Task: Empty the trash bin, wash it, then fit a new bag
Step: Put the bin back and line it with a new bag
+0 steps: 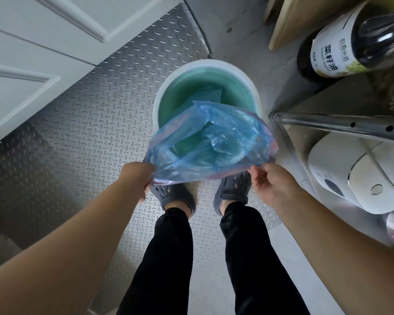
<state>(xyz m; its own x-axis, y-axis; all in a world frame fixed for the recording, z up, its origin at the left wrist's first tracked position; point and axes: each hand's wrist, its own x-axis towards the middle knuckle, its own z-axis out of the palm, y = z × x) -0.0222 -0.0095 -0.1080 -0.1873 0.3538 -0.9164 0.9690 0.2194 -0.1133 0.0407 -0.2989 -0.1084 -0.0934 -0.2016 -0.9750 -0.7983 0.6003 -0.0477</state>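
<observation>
A grey embossed metal floor plate (pixel 77 123) carries the round white plastic bin with green inside (pixel 255 89). Above its near rim spreads the thin blue plastic bag (pixel 205 146), hiding part of the opening. The left hand (pixel 139 176) and right hand (pixel 268 180) pinch its near edge; fingertips are partly covered. A dark bottle (pixel 350 39), cut off, reads "菜籽油"; smaller print is unreadable.
</observation>
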